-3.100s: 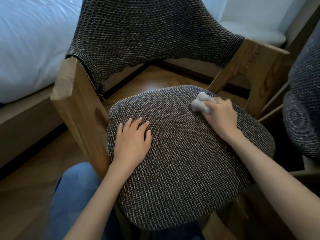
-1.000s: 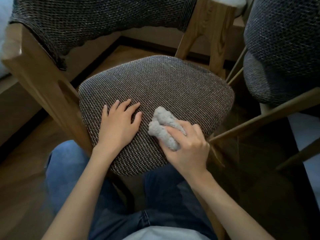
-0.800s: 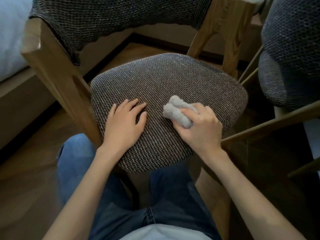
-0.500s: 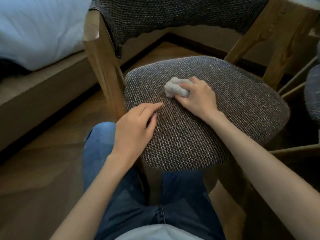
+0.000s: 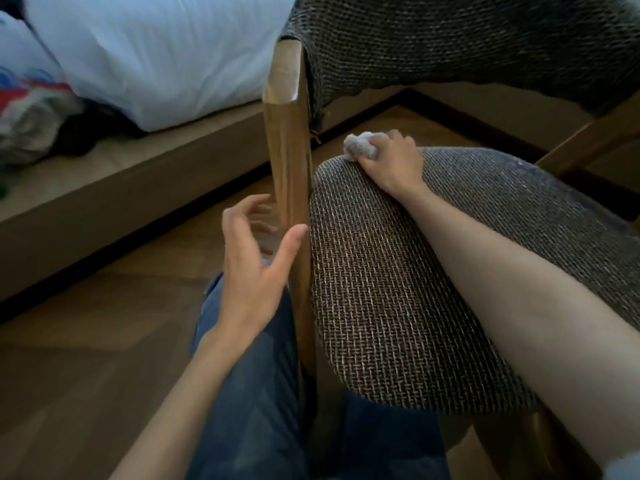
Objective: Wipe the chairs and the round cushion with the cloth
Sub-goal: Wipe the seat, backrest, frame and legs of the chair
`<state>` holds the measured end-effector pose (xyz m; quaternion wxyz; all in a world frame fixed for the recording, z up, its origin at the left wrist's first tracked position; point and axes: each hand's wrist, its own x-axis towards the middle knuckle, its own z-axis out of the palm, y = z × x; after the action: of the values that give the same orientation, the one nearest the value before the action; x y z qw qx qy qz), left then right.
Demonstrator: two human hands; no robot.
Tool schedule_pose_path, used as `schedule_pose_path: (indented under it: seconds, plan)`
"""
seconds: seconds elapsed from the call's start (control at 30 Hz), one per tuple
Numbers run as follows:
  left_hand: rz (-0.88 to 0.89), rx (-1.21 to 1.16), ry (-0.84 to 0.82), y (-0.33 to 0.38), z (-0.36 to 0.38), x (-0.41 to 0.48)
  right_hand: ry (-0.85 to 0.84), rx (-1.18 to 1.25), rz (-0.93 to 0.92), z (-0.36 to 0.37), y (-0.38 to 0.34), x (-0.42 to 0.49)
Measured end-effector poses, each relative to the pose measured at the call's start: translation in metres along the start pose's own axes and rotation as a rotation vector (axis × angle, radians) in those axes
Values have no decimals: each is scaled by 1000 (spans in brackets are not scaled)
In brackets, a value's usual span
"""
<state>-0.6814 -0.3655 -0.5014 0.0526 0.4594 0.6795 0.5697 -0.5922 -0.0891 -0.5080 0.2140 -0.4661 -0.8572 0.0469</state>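
right hand (image 5: 393, 161), upper centre: grips balled grey cloth (image 5: 360, 148) on woven chair seat (image 5: 398, 289) edge. left hand (image 5: 252, 261), centre: fingers spread, beside wooden chair post (image 5: 287, 161).

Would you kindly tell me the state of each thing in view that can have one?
cloth: bunched up, pressed on the far edge of the seat cushion.
right hand: grips the cloth, fingers curled round it.
left hand: open, fingers spread, holds nothing, beside the wooden post; contact unclear.
seat cushion: right forearm across it.
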Motion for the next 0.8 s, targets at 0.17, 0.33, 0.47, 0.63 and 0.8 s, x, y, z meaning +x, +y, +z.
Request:
schedule_pose_path:
  seconds: [0.17, 0.33, 0.47, 0.63, 0.8]
  plan:
    - [12, -44, -76, -6, 8, 6, -73, 22, -136, -7, -22, -7]
    - [39, -86, -37, -11, 19, 5, -73, 172, -385, -26, -40, -74]
    - [30, -107, 4, -16, 29, 6, 5, 158, -413, -24, -33, -82]
    - [39, -130, 16, -21, 35, 4, 44, 56, -252, 2, -30, -26]
    - [48, -106, 44, -23, 39, 5, 69, 25, -33, 17, -11, 13]
